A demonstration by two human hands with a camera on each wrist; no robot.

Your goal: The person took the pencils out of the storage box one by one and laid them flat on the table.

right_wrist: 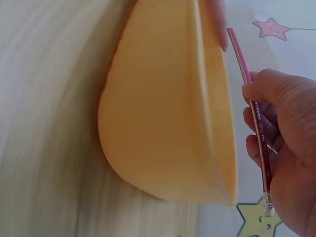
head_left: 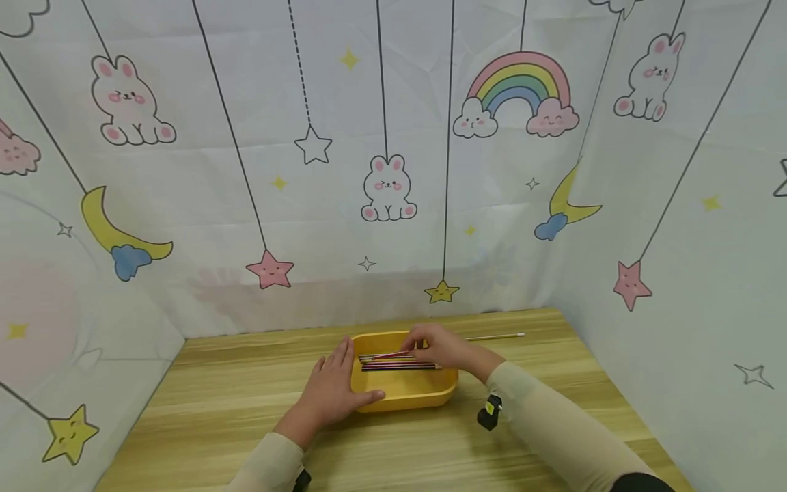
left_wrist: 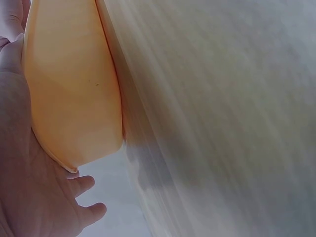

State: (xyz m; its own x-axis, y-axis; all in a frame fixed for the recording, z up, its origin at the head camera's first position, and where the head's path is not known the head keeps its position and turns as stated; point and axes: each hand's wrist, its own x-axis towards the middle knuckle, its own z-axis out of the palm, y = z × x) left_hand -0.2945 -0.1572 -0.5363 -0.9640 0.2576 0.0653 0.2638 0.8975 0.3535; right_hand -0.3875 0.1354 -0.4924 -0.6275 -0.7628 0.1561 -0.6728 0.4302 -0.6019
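Observation:
A yellow tray-like container (head_left: 402, 402) stands on the table with several striped pencils (head_left: 399, 367) lying side by side in it. My right hand (head_left: 441, 347) pinches a reddish pencil (right_wrist: 259, 128) between thumb and fingers, over the container's far right part. Its white eraser end shows in the right wrist view, near the heel of the hand. My left hand (head_left: 328, 391) rests against the container's left end, fingers straight along that side and thumb (head_left: 369, 397) stretched over the near rim. In the left wrist view, the palm lies along the rim.
Behind the container, to the right, a gold-coloured pencil (head_left: 494, 336) with a white end lies on the wood-grain table (head_left: 246, 383). White cloth walls (head_left: 332, 225) printed with bunnies, stars and moons enclose the table at the back and both sides.

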